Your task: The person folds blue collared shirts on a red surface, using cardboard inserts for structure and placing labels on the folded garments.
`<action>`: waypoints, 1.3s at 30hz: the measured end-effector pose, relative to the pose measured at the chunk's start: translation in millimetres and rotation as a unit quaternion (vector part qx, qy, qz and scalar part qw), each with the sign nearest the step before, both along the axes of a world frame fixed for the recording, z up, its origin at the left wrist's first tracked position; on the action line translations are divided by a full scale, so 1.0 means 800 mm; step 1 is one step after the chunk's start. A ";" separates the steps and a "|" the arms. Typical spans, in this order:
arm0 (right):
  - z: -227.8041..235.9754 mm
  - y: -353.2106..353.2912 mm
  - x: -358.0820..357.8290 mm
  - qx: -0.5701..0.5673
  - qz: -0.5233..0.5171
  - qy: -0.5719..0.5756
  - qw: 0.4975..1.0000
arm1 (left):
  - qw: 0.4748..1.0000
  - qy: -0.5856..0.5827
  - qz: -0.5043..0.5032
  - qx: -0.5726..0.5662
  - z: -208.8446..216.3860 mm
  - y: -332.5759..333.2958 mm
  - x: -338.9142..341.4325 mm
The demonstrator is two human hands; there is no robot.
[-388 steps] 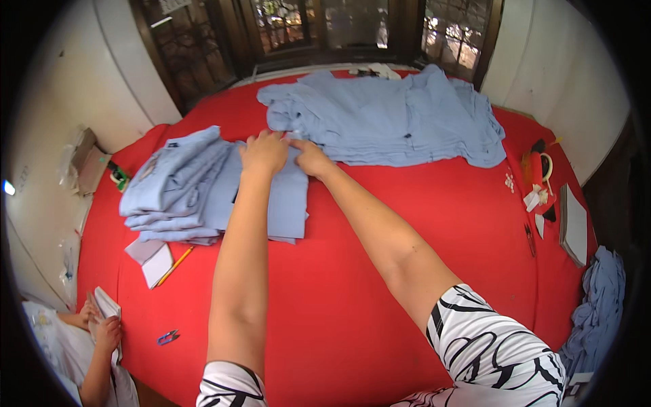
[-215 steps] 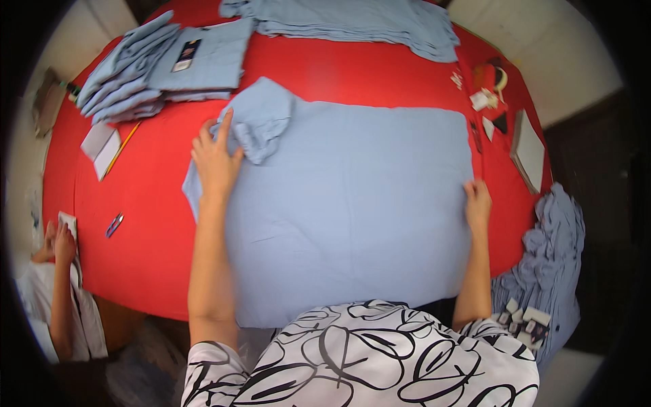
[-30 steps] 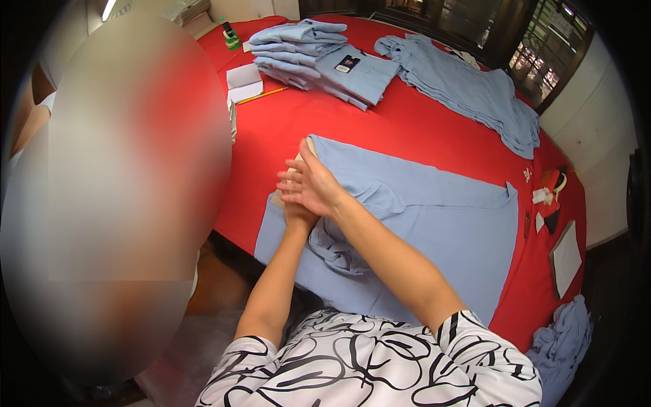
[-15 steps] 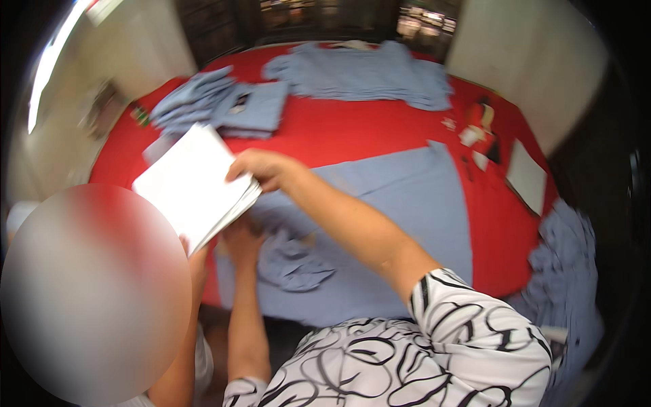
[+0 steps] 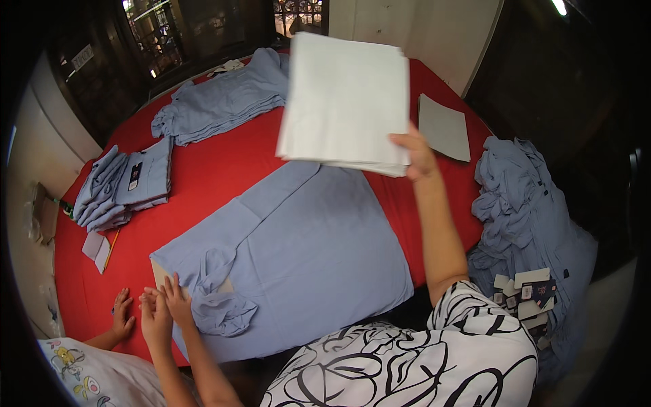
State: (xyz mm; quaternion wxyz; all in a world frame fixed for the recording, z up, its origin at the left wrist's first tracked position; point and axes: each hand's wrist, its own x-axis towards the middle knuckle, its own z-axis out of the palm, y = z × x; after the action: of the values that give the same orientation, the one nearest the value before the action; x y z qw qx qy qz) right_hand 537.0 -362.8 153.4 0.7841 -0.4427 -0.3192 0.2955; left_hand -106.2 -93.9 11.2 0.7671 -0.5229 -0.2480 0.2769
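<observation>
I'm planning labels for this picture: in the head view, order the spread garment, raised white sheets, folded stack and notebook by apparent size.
1. Spread garment
2. White sheets, apparently nearer the camera
3. Folded stack
4. Notebook

Shirt (image 5: 390,370): white, and I make out black looping outlines, leaf or petal shapes, all over.
Print lines: black, curved, thick in places, thin in others.
Right sleeve (image 5: 478,312): short, same white and black print.
Right forearm (image 5: 439,227): bare.
Right hand (image 5: 422,161): bare.
Left forearm (image 5: 209,366): bare, as far as I see.
Left hand (image 5: 178,305): bare.
</observation>
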 end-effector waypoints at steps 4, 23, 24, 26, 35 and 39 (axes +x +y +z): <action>-0.016 -0.096 0.196 -0.041 -0.105 0.022 0.993 | 0.672 -0.654 -0.025 -0.348 -0.107 0.019 0.014; -0.167 -0.100 0.389 -0.578 -0.348 -0.363 0.643 | 0.597 -0.724 0.123 -0.322 -0.099 -0.001 0.004; -0.160 -0.097 0.363 -0.491 -0.334 -0.419 0.686 | 0.581 -0.733 0.113 -0.335 -0.108 0.008 0.038; -0.173 -0.030 0.257 -0.323 -0.224 -0.423 0.816 | 0.570 -0.749 0.071 -0.330 -0.108 0.003 0.050; -0.153 0.149 -0.363 0.037 0.247 -0.613 0.750 | 0.477 -0.731 -0.015 -0.487 -0.026 -0.017 0.045; -0.160 0.201 -0.460 -0.033 0.221 -0.642 0.734 | 0.453 -0.701 0.016 -0.551 0.023 -0.012 0.036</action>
State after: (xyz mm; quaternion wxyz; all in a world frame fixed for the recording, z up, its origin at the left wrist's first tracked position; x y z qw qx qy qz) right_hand 169.0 -201.7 25.4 0.2903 -0.4699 -0.8254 0.1167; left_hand -77.7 -103.3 29.5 -0.1191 -0.8492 -0.5062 -0.0923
